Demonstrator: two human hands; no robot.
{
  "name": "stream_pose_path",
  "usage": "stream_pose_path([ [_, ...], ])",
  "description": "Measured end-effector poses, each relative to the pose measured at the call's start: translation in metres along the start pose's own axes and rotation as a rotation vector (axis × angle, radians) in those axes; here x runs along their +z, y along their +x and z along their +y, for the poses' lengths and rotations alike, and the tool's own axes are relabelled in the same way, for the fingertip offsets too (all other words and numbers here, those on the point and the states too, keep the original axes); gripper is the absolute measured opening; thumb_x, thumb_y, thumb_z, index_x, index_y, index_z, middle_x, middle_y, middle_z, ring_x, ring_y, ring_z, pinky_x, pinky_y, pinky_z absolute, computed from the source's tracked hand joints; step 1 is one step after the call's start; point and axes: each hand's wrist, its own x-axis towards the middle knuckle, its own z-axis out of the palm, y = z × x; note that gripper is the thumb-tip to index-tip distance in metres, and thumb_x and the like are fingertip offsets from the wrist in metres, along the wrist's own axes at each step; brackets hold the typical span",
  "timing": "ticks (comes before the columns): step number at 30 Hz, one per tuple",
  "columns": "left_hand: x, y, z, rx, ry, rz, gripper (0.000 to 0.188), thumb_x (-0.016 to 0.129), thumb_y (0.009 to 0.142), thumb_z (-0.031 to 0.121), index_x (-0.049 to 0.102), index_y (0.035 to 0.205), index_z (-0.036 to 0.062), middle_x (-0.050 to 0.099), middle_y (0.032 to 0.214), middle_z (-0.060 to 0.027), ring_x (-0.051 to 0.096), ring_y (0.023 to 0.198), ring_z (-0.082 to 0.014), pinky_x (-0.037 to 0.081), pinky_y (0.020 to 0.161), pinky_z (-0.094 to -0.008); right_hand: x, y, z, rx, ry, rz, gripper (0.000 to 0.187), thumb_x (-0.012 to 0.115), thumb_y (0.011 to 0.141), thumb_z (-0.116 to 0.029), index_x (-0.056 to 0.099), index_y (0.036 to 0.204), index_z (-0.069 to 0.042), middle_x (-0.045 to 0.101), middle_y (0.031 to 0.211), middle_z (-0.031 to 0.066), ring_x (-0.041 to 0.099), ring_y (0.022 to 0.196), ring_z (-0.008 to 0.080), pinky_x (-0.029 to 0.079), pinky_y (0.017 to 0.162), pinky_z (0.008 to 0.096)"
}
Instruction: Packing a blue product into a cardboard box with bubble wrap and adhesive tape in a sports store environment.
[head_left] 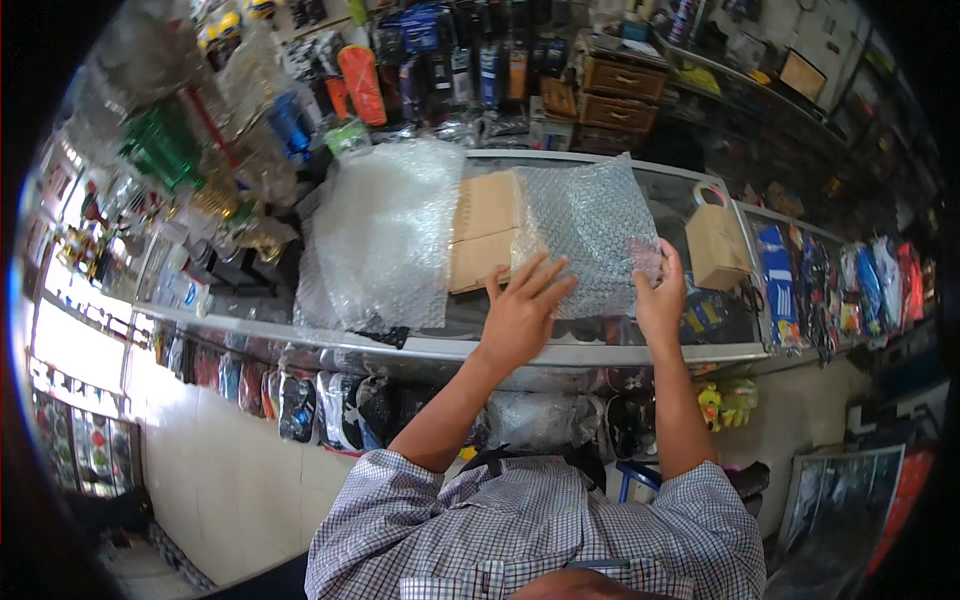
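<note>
A brown cardboard box (484, 220) lies flat on a glass counter (440, 347), with clear bubble wrap spread to both sides of it. The left part of the bubble wrap (385, 230) lies flat, reaching over the box's left edge. On the other side, the right part of the bubble wrap (585, 230) overlaps the box's right edge. My left hand (522, 312) is open, fingers spread, over the box's near right corner and the wrap's edge. My right hand (662, 300) grips the bubble wrap at its right edge, thumb toward the fingers.
To the right stands a small cardboard box (716, 248) with a roll of tape (711, 193) by its top and dark scissors (751, 297) beside it. Trophies (165, 150) crowd the left end. Packaged goods (460, 70) and wooden drawers (620, 95) line the far side.
</note>
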Motion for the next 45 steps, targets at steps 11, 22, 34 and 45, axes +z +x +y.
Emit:
stream_pose_path([
  [11,0.043,0.019,0.025,0.122,-0.100,-0.315,0.049,0.072,0.092,0.007,0.074,0.140,0.0213,0.064,0.155,-0.0036,0.053,0.149,-0.0270,0.030,0.117,-0.0582,-0.055,-0.042,-0.044,-0.415,-0.710,0.085,0.060,0.079,0.090,-0.013,0.059,0.147,-0.003,0.057,0.155,0.0200,0.049,0.146,0.0427,0.036,0.121,0.0592],
  [22,0.038,0.023,0.032,0.046,-0.123,-0.222,0.045,0.081,0.095,0.044,0.080,0.126,0.0125,0.069,0.147,-0.0084,0.056,0.146,-0.0299,0.025,0.123,-0.0615,-0.042,-0.059,-0.009,-0.308,-0.739,-0.162,0.060,0.081,0.093,-0.042,0.070,0.140,-0.005,0.061,0.152,0.0188,0.050,0.145,0.0360,0.028,0.124,0.0594],
  [34,0.044,0.020,0.030,-0.012,-0.127,-0.221,0.035,0.082,0.094,0.023,0.076,0.127,0.0122,0.067,0.150,-0.0091,0.054,0.150,-0.0304,0.028,0.123,-0.0572,-0.044,-0.064,-0.011,-0.237,-0.700,-0.122,0.052,0.080,0.093,-0.043,0.076,0.134,-0.010,0.064,0.147,0.0108,0.055,0.135,0.0323,0.029,0.118,0.0549],
  [45,0.042,0.096,0.082,-0.038,-0.363,-0.266,0.046,0.079,0.095,0.017,0.067,0.140,0.0135,0.066,0.139,-0.0124,0.061,0.135,-0.0364,0.042,0.112,-0.0524,-0.137,-0.008,0.031,-0.424,-0.615,0.137,0.079,0.088,0.087,-0.023,0.050,0.155,-0.008,0.046,0.146,0.0241,0.047,0.128,0.0463,0.039,0.110,0.0592],
])
